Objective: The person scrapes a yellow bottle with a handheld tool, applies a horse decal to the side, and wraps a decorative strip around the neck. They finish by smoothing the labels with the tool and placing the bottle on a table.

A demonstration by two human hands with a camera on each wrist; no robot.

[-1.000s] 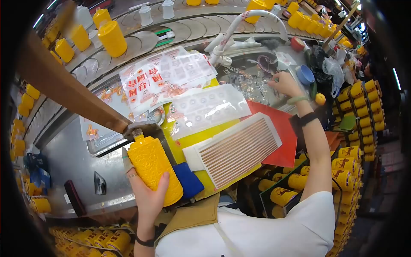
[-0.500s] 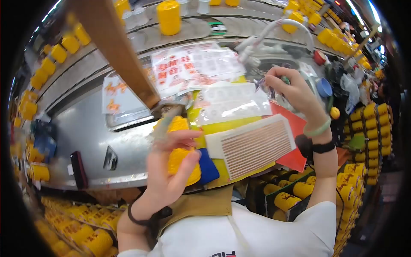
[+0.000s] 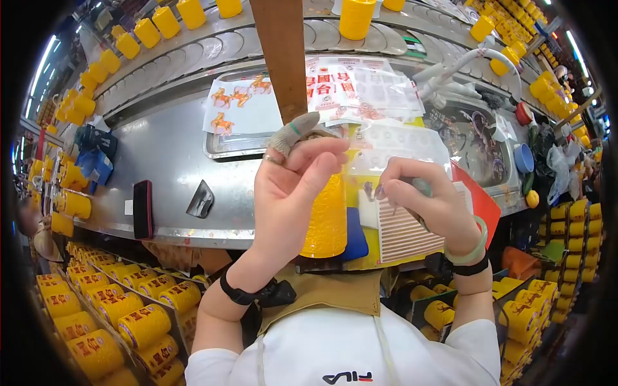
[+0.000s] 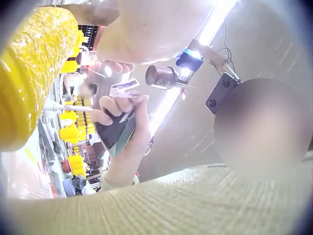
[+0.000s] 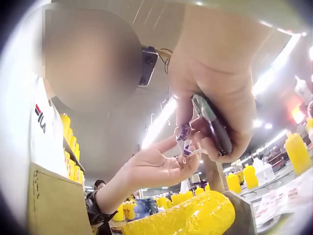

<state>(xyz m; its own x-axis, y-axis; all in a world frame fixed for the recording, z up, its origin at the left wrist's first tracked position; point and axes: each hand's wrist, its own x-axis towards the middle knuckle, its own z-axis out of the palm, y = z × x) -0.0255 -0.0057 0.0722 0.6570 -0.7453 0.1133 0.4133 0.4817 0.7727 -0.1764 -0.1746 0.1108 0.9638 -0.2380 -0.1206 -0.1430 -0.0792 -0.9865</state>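
Note:
A yellow embossed bottle (image 3: 328, 222) lies below my hands, its neck end by a wooden post (image 3: 278, 51). My left hand (image 3: 277, 199) is raised over it, fingers loosely bent and holding nothing, with a grey cover (image 3: 293, 134) on one finger. Facing it, my right hand (image 3: 434, 202) pinches a small, thin purple-and-white strip (image 5: 183, 132), curled like a wet decal, between thumb and finger. A dark flat scraper-like piece with a greenish edge (image 4: 117, 129) is tucked in the same hand's palm. In the right wrist view, the left fingertips overlap the strip's end.
Printed sheets (image 3: 373, 80), a striped sheet (image 3: 421, 231) and a blue pad (image 3: 356, 235) lie around the bottle. Right of them is a water basin (image 3: 508, 174). A phone (image 3: 142, 209) and dark flat piece (image 3: 200, 198) lie left. A conveyor (image 3: 225, 45) runs behind.
My left hand has let go of the bottle and risen above it. The right hand has come from the basin to near the left, bringing the purple strip. The head view has swung left.

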